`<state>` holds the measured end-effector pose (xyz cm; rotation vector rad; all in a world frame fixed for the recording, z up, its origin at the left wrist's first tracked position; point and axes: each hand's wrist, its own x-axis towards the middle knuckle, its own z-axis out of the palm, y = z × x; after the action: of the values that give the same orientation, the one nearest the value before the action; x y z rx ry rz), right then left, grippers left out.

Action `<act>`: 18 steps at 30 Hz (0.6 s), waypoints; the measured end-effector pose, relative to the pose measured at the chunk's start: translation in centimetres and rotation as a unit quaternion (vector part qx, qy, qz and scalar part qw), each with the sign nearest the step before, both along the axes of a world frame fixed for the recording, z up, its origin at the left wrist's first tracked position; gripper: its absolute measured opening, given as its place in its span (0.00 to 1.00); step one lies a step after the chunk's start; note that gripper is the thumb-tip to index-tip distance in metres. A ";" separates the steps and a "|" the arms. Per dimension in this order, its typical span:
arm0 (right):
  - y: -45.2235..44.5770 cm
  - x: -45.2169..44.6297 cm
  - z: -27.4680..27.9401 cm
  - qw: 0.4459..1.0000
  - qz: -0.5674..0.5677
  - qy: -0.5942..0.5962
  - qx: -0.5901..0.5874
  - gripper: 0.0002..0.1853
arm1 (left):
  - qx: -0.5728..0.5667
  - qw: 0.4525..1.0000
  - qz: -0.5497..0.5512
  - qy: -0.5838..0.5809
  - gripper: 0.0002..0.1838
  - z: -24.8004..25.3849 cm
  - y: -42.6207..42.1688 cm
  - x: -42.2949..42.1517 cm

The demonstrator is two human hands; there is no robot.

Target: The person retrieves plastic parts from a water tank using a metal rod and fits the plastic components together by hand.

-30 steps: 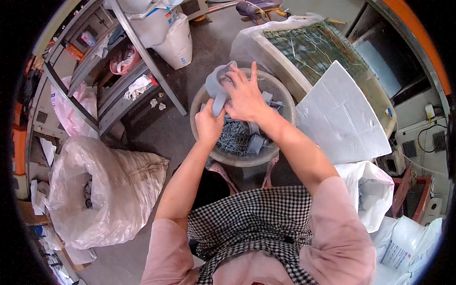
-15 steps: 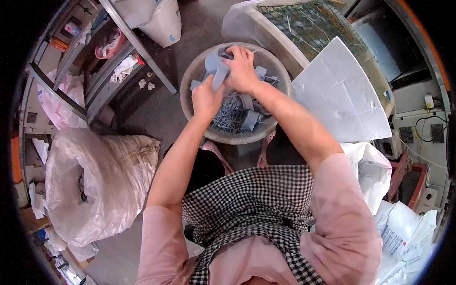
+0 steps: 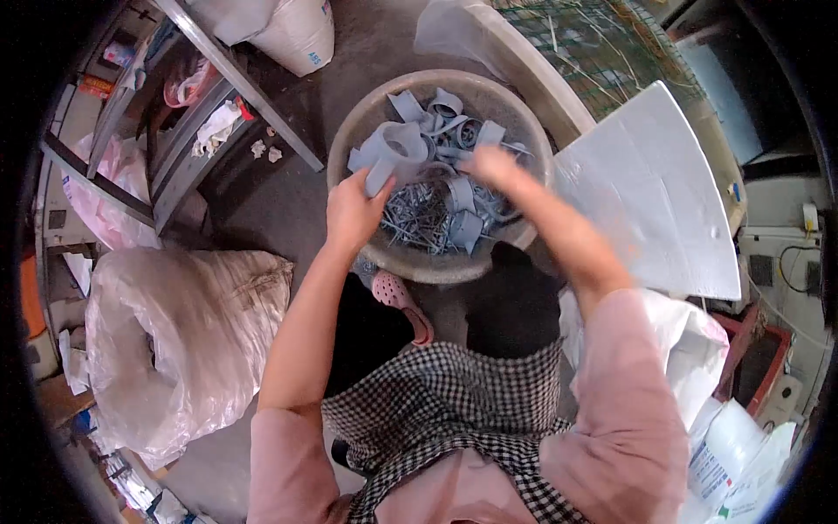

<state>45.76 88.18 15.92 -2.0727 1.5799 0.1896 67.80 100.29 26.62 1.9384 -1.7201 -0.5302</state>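
My left hand (image 3: 353,210) grips the handle of a grey plastic part (image 3: 403,144) with a ring-shaped body, held over the left side of a round basin (image 3: 349,113). On the basin's right side is my right hand (image 3: 491,166), smeared by motion, its fingers near other grey pieces; whether it holds anything is unclear. Several grey ring-shaped parts (image 3: 447,103) lie in the back of the basin, with more on its right. Thin grey sticks (image 3: 419,214) are heaped toward the basin's front.
A large plastic sack (image 3: 209,341) stands at the left, below a metal rack (image 3: 236,79). Right of the basin are a white board (image 3: 650,196) and a netted tub (image 3: 532,65). White bags (image 3: 690,349) stand at the lower right.
My right hand has come off the held grey part and moved right and down over the basin. My left hand keeps the part, now lower and slightly left.
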 end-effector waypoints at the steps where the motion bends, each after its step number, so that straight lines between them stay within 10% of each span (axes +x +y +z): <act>1: 0.8 0.7 -3.6 0.999 0.000 0.019 0.043 0.29 | 0.001 1.000 0.004 -0.004 0.16 0.1 -0.2 0.0; 4: 2.0 2.6 -13.2 0.996 -0.043 0.042 0.065 0.31 | 0.039 0.976 0.106 0.187 0.14 0.7 -1.5 0.4; 7: 2.3 2.6 -14.0 0.994 -0.077 0.031 0.070 0.32 | 0.080 0.809 0.170 0.557 0.14 1.3 -1.7 0.8; 10: 1.8 0.8 -10.9 0.992 -0.097 -0.002 0.078 0.34 | 0.050 0.741 0.162 0.650 0.16 2.0 -1.8 1.1; 18: 3.3 -4.0 2.7 0.905 0.083 -0.338 -0.245 0.30 | 0.080 0.837 0.136 0.524 0.18 -0.3 -1.2 1.9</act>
<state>41.79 91.50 18.67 -2.2693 1.0762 -0.8660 69.68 99.07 26.31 1.4416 -0.6914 -1.3317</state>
